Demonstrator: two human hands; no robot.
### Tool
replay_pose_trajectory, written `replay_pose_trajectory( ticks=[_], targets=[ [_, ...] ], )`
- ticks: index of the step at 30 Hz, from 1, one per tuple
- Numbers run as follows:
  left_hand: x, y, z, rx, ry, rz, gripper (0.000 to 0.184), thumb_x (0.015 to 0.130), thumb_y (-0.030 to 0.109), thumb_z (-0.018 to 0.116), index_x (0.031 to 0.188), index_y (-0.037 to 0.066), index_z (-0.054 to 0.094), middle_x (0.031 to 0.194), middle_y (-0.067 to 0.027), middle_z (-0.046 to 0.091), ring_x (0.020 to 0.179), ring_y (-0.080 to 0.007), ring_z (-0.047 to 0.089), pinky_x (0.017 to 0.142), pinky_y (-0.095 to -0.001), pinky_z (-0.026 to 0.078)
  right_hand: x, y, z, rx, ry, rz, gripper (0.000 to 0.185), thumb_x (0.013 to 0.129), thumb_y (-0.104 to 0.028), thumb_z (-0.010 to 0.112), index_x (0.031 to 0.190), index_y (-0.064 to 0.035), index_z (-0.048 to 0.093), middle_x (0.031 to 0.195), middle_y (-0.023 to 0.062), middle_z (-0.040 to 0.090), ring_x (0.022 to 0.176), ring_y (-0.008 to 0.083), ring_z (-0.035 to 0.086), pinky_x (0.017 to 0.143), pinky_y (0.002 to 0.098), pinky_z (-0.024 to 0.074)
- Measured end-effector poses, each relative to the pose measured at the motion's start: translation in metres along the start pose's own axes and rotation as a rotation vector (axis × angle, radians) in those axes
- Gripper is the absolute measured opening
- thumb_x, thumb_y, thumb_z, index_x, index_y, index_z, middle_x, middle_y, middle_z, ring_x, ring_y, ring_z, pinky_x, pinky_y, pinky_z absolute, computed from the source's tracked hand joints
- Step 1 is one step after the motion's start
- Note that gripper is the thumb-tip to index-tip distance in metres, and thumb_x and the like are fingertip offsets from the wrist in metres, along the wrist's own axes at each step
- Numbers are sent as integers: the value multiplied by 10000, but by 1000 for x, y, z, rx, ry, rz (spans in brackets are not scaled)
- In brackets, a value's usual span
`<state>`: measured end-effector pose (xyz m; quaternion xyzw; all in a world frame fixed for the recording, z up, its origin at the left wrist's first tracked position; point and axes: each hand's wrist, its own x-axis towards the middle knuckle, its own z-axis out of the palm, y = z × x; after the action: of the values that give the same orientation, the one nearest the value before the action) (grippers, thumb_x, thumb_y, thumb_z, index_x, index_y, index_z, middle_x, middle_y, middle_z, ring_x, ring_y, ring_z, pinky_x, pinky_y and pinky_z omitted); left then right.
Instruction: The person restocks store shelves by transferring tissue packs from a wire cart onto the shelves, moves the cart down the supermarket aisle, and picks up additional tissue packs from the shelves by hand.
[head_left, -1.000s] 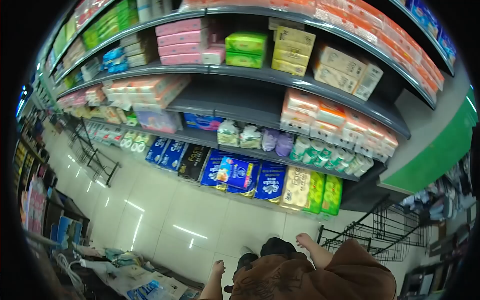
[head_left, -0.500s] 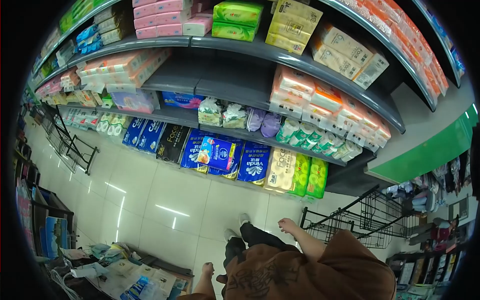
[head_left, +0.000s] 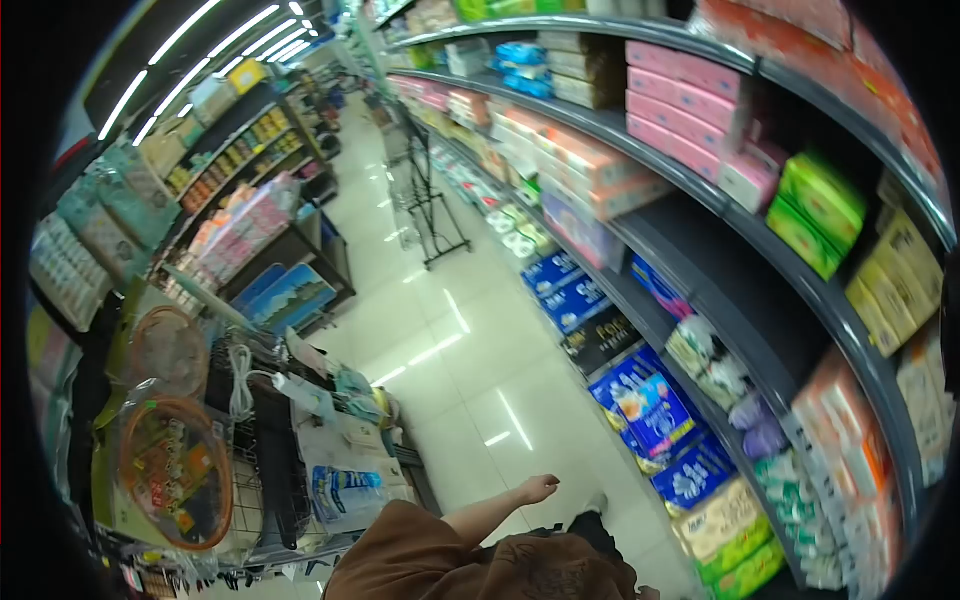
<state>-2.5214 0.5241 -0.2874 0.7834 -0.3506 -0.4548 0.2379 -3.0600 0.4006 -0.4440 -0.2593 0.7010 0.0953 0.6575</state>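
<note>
My left hand (head_left: 541, 488) hangs over the floor tiles at the lower middle, its fingers loosely curled with nothing in them. It touches nothing. Of my right hand (head_left: 648, 593) only a small bit shows at the bottom edge, and its fingers are hidden. To the right, toilet-roll packs stand along the floor: a blue pack (head_left: 690, 474), a cream pack (head_left: 718, 520) and a green pack (head_left: 745, 560). A smaller blue pack (head_left: 655, 410) lies on top of others there.
Grey shelves (head_left: 715, 290) with tissue packs, among them pink packs (head_left: 690, 105), line the right side. A black wire rack (head_left: 432, 215) stands farther down the tiled aisle (head_left: 465, 350). At the left is a stand with packaged rackets (head_left: 175, 470) and a white cable (head_left: 240, 385).
My view has swung left and up, from facing the shelves to looking down the aisle. My right hand has nearly left the picture. Neither hand has taken hold of anything visible.
</note>
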Motion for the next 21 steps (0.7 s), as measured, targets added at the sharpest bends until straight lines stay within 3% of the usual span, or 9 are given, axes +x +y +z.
replay_pose_trajectory(
  ticks=[4, 6, 8, 9, 14, 15, 17, 19, 21],
  targets=[
    [30, -3, -62, -94, 172, -19, 431, 915, 284, 521, 1253, 28, 590, 1231, -189, 634, 1165, -334, 592, 1016, -403, 454, 2, -116, 47, -87, -45, -109, 404, 901, -233, 492, 1268, -69, 460, 1116, 178, 608, 871, 348, 646, 675, 462, 529],
    [36, -30, -82, -148, 280, -117, 419, 909, 272, 528, 1236, 21, 601, 1215, -195, 641, 1156, -336, 597, 1012, -404, 457, -34, -210, 85, -258, -31, -160, 416, 944, -288, 491, 1275, -35, 479, 1116, 141, 624, 880, 320, 670, 731, 429, 547],
    [22, -53, -95, -214, 356, -235, 407, 902, 258, 535, 1220, 16, 611, 1203, -201, 646, 1147, -337, 602, 1006, -405, 461, -48, -281, 115, -361, -76, -262, 423, 942, -269, 496, 1313, -69, 462, 1114, 149, 630, 864, 323, 675, 736, 455, 543],
    [12, -65, -100, -248, 376, -300, 402, 897, 250, 538, 1213, 15, 617, 1199, -203, 647, 1142, -338, 604, 1002, -406, 462, -53, -312, 128, -343, -86, -308, 369, 919, -270, 526, 1238, -90, 488, 1037, 122, 640, 785, 272, 668, 665, 423, 534],
    [-27, -174, -88, -363, 371, -659, 413, 864, 282, 542, 1163, 25, 665, 1157, -234, 654, 1141, -361, 604, 975, -428, 465, -53, -423, 202, -478, -41, -451, 279, 893, -235, 543, 1091, -43, 586, 890, 115, 648, 660, 241, 660, 514, 383, 516],
    [-37, -187, -89, -424, 334, -727, 372, 849, 259, 536, 1081, 14, 693, 1079, -232, 682, 1048, -350, 646, 909, -431, 495, -51, -441, 217, -487, -33, -440, 264, 889, -227, 542, 1065, -36, 594, 864, 114, 643, 644, 238, 657, 494, 383, 510],
    [-57, -217, -98, -556, 234, -820, 279, 818, 228, 516, 793, -6, 667, 748, -163, 645, 741, -287, 639, 651, -422, 528, -54, -455, 243, -506, -17, -396, 240, 881, -210, 540, 1012, -22, 611, 812, 111, 633, 614, 234, 649, 455, 384, 499],
    [-66, -236, -116, -575, 229, -946, 280, 826, 244, 508, 804, 9, 659, 726, -138, 617, 727, -266, 625, 611, -403, 521, -59, -465, 283, -484, 3, -326, 262, 884, -210, 544, 1078, -35, 573, 888, 136, 627, 659, 271, 641, 518, 426, 510],
    [-54, -271, -150, -567, 224, -867, 292, 837, 255, 506, 845, 3, 654, 754, -141, 622, 744, -272, 627, 613, -414, 522, -69, -470, 316, -445, 20, -260, 322, 894, -217, 553, 1174, -60, 531, 996, 161, 636, 757, 330, 648, 631, 487, 529]
  ],
)
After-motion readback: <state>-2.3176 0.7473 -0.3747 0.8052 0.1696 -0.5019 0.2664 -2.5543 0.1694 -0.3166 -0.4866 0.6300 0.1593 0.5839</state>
